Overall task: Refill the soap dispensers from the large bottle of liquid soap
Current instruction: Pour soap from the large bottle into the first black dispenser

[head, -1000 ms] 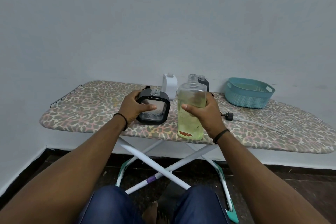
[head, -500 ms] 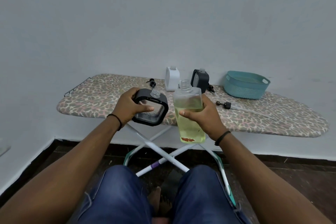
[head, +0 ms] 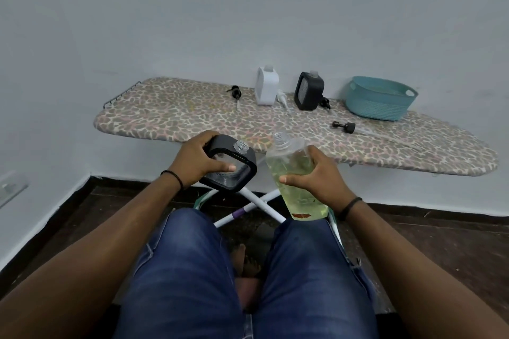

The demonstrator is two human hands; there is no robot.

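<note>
Seated person, both items held off the surface [head: 413, 146] and over the lap. Left hand [head: 197, 161] has its grip wrapped around a black-framed dispenser [head: 231, 165], thumb across the clear front, open neck tilted toward the right. Right hand [head: 316, 181] is curled around the large soap bottle [head: 296, 181], uncapped, yellow-green liquid filling most of it, neck leaning toward the dispenser but not touching. Risks as I judge them: the dispenser's mouth is narrow and both vessels float unsupported, so a fast tip of a nearly full bottle could send soap past the neck onto the jeans [head: 192, 270] or the floor. Soap on fingers would loosen either hold. Further back on the surface stand a white dispenser [head: 266, 85] and a second black dispenser [head: 308, 91], with loose pump heads [head: 343, 126] lying near a teal basket [head: 380, 99].
</note>
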